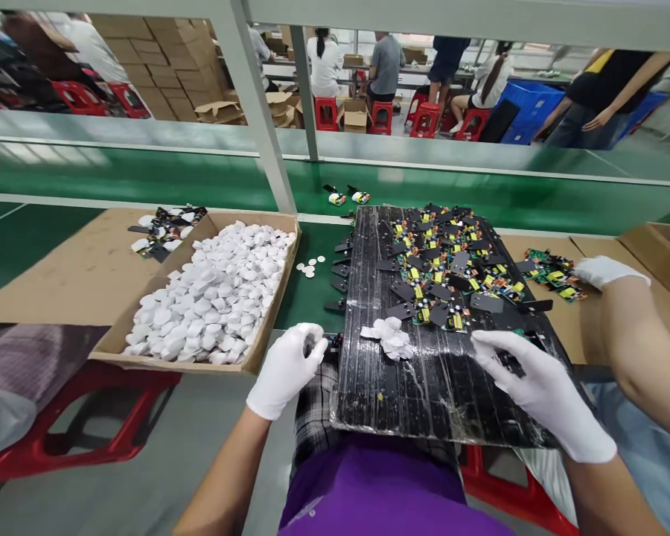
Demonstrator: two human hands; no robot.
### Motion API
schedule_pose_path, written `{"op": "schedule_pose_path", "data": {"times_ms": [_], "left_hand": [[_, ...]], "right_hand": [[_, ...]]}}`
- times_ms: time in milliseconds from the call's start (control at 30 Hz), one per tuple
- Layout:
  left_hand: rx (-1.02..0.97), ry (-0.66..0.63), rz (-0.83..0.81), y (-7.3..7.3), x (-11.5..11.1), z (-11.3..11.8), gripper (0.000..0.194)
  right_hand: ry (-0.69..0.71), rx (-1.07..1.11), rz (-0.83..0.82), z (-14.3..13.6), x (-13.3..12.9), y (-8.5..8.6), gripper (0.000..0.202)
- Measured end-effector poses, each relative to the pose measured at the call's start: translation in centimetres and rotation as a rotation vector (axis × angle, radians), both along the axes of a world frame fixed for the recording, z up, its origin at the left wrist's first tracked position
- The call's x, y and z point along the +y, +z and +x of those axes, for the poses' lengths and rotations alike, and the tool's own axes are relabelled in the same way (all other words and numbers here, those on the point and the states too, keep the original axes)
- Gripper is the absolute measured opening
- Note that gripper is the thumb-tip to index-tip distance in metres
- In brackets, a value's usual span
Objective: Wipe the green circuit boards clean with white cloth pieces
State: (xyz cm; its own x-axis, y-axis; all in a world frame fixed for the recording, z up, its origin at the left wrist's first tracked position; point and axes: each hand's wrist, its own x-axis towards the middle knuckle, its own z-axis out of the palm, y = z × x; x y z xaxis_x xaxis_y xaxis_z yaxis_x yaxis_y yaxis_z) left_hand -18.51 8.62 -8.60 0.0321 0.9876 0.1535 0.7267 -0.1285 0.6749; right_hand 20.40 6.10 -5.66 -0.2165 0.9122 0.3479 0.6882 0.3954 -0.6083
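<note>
My left hand (288, 366), in a white glove, has thumb and fingers curled together at the black board's left edge. They close on a small circuit board (336, 342), partly hidden by the fingers and the edge. My right hand (539, 387), also gloved, hovers over the right side of the black board (424, 402) with thumb and fingers apart, holding nothing I can make out. Many circuit boards with dark metal plates (441, 260) are heaped on the board's far half. A small pile of white pads (391, 339) lies between my hands.
A cardboard tray (279, 316) full of white pads stands left. Loose pads (310, 266) lie on the green surface beside it. More circuit boards (164, 231) sit on cardboard at far left. A co-worker's gloved hand (608, 272) touches boards at right. A metal post (268, 126) rises behind.
</note>
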Motion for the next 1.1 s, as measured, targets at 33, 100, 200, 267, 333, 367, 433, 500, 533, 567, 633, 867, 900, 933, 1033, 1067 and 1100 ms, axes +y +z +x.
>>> {"op": "schedule_pose_path", "data": {"times_ms": [33, 100, 200, 267, 333, 367, 433, 500, 533, 567, 633, 867, 900, 933, 1033, 1067, 1100], "left_hand": [[-0.05, 0.062, -0.11, -0.1, -0.5, -0.1, 0.017], [-0.234, 0.136, -0.316, -0.7, -1.3, 0.2, 0.028], [-0.516, 0.109, -0.469, -2.0, -1.8, 1.8, 0.04], [-0.631, 0.064, -0.503, -2.9, -1.9, 3.1, 0.048], [-0.737, 0.049, -0.526, -3.4, -1.8, 4.1, 0.052], [-0.778, 0.052, -0.533, -3.6, -1.8, 4.3, 0.053], [-0.83, 0.066, -0.542, -3.7, -1.9, 4.2, 0.051], [-0.848, 0.071, -0.555, -3.6, -2.0, 3.6, 0.049], [-0.845, 0.07, -0.56, -3.5, -2.0, 3.1, 0.048], [-0.835, 0.068, -0.563, -3.3, -2.1, 2.7, 0.047], [-0.782, 0.067, -0.554, -2.9, -1.9, 2.0, 0.046], [-0.897, -0.092, -0.662, -2.7, -0.9, 2.7, 0.045], [-0.952, -0.09, -0.693, -2.9, -1.0, 2.8, 0.043], [-0.997, -0.079, -0.723, -3.1, -1.1, 2.8, 0.042], [-1.111, -0.039, -0.755, -3.4, -1.5, 2.3, 0.044], [-1.157, -0.03, -0.754, -3.5, -1.7, 2.1, 0.045], [-1.2, -0.025, -0.749, -3.4, -1.8, 1.9, 0.047]], "right_hand": [[-0.041, 0.018, -0.017, 0.3, -0.8, -0.8, 0.026], [-0.115, 0.056, -0.071, 0.6, -2.0, -2.1, 0.028], [-0.205, 0.106, -0.145, 0.4, -2.9, -3.4, 0.034], [-0.22, 0.137, -0.164, 0.0, -2.9, -3.7, 0.037], [-0.209, 0.156, -0.177, -0.3, -2.8, -3.9, 0.036], [-0.205, 0.159, -0.183, -0.5, -2.7, -3.9, 0.035], [-0.199, 0.156, -0.186, -0.5, -2.4, -4.0, 0.034], [-0.201, 0.155, -0.167, -0.6, -2.3, -4.1, 0.034], [-0.206, 0.156, -0.152, -0.7, -2.2, -4.2, 0.033], [-0.216, 0.159, -0.136, -0.8, -2.1, -4.1, 0.032], [-0.223, 0.169, -0.112, -1.2, -1.8, -4.0, 0.031], [-0.189, 0.201, -0.126, -1.8, -1.6, -3.8, 0.028], [-0.203, 0.205, -0.128, -1.7, -1.7, -3.9, 0.028], [-0.214, 0.209, -0.129, -1.6, -1.9, -4.0, 0.027], [-0.21, 0.223, -0.142, -1.2, -2.1, -4.5, 0.028], [-0.205, 0.225, -0.145, -1.1, -2.1, -4.6, 0.029], [-0.202, 0.224, -0.149, -1.0, -2.1, -4.6, 0.03]]}}
